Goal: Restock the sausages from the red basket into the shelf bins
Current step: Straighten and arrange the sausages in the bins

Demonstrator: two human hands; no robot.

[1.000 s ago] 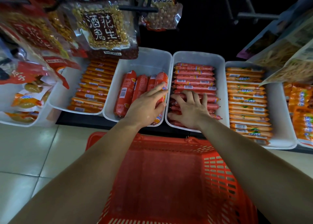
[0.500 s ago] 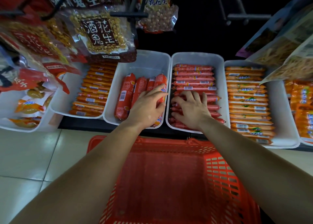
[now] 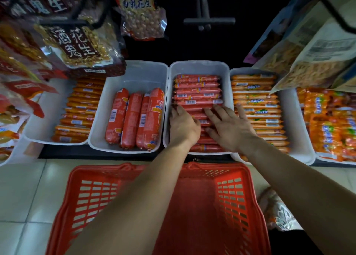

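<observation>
Both hands work in a white plastic bin (image 3: 196,66) of thin red sausages (image 3: 196,89) at the front edge of the shelf (image 3: 57,154). The right hand (image 3: 231,129) lies flat on the packed rows, fingers spread wide. The left hand (image 3: 183,127) bends its fingers down onto them; whether it grips any cannot be told. The red plastic lattice basket (image 3: 92,193) stands on the tiled floor (image 3: 23,187) just before the shelf.

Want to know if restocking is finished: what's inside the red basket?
Nothing shows in the red basket: its visible floor and slotted walls are bare. The left forearm crosses it, covering a strip of floor; anything beneath cannot be seen.
</observation>
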